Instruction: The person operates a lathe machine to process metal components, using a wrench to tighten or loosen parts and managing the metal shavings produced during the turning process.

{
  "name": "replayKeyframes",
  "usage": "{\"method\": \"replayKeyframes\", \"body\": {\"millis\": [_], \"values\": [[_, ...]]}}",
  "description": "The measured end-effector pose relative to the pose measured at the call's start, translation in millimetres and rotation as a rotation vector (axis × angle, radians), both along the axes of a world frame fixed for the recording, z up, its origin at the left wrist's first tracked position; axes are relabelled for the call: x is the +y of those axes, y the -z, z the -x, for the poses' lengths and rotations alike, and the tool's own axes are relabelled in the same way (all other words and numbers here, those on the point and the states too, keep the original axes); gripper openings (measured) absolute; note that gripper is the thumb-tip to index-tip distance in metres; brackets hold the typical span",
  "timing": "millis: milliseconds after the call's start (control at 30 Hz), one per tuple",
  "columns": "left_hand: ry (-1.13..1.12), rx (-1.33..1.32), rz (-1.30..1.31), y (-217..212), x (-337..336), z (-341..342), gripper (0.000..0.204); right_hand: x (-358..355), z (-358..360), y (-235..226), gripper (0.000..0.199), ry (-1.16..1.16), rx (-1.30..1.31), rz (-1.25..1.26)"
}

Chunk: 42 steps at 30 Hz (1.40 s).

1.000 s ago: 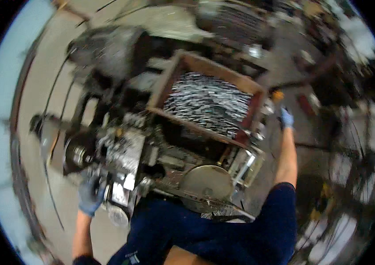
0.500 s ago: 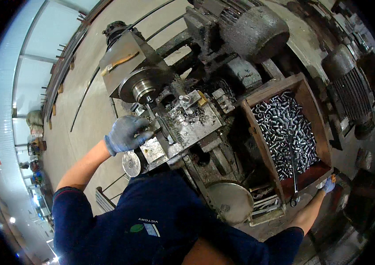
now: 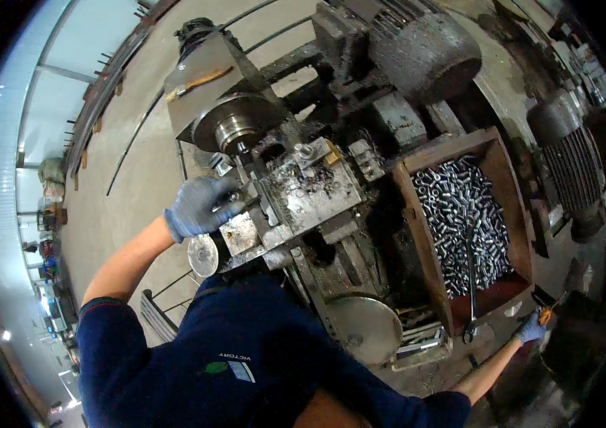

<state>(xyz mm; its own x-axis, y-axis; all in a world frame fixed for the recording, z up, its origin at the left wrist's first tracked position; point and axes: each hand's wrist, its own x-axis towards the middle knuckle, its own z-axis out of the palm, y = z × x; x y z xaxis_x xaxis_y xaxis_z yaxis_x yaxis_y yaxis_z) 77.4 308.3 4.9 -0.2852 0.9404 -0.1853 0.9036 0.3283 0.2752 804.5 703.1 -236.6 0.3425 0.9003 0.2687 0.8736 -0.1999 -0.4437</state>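
Note:
My left hand (image 3: 203,207), in a grey-blue glove, is at the near left side of a lathe carriage (image 3: 310,196). Its fingers are curled and slightly blurred; what lies between them, if anything, is hidden. A round chuck (image 3: 235,132) with a short dark piece at its centre sits just beyond. Far to the right, my gloved right hand (image 3: 530,328) is closed around a small orange thing (image 3: 546,316), its kind unclear, beyond the near corner of a wooden box (image 3: 403,207). Small shiny metal sleeves (image 3: 460,221) fill that box, and a long wrench (image 3: 471,285) lies over them.
Metal chips are scattered over the carriage. A large motor (image 3: 428,53) stands behind it, and another ribbed motor (image 3: 571,164) is at the right. A round metal disc (image 3: 364,329) lies near my body, and a small handwheel (image 3: 203,255) sits below my left hand. A wood-handled brush (image 3: 199,83) rests on the headstock.
My right hand has come further into sight beside the box, with more of the orange thing showing. My left hand stays near the carriage. The whole view has shifted slightly.

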Motion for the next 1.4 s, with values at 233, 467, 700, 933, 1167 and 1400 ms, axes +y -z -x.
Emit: {"method": "replayKeyframes", "body": {"millis": [233,467,700,933,1167,1400], "values": [[0.111,-0.043,-0.018,5.8,13.3,15.7,0.033,-96.1,-60.7,-52.9,0.038,-0.077,0.077,-0.093],[0.232,-0.071,-0.149,3.3,6.8,20.3,0.031,-192.9,137.8,-196.1,0.027,-0.651,0.306,0.392],[0.266,-0.052,-0.168,9.5,1.1,31.0,0.035,-269.1,413.4,-292.3,0.062,-1.131,-0.612,0.649],[0.339,-0.106,-0.331,26.8,-4.7,37.7,0.035,-311.9,493.9,-300.0,0.059,-1.153,-0.84,0.822],[0.378,-0.093,-0.345,35.6,-10.0,46.5,0.037,-324.8,534.8,-312.7,0.061,-0.957,-0.862,0.79],[0.377,-0.067,-0.294,41.1,-9.7,52.2,0.037,-310.2,533.5,-304.7,0.065,-0.861,-0.837,0.777]]}}
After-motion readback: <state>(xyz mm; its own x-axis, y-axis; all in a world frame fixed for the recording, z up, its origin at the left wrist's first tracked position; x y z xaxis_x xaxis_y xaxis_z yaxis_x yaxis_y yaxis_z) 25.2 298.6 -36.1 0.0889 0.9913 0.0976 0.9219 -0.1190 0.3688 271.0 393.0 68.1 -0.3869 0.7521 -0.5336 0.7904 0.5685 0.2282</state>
